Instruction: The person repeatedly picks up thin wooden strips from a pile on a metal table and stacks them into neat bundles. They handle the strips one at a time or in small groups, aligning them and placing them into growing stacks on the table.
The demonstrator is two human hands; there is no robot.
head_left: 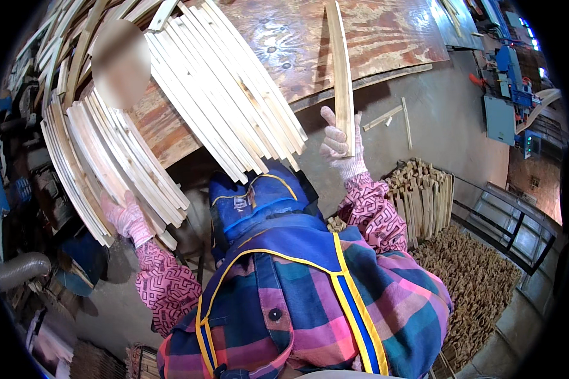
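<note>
My right hand (344,142), in a pale knit glove, is closed around the lower end of a long wooden strip (342,82). The strip points away from me, over the table's right part. To the left, my left hand (126,218), gloved alike, lies on the near ends of a row of wooden strips (101,161). Its thumb stands apart from the fingers, and part of the fingers is hard to make out. Between my hands, a wide row of pale strips (218,91) lies side by side, their near ends jutting past the table edge.
The worn plywood table (398,38) stretches across the far side. More strips (57,47) are heaped at the far left, next to a blurred patch. Bundled sticks (420,196) and a broad mass of upright sticks (468,278) stand at right. A grey hose (22,270) lies at left.
</note>
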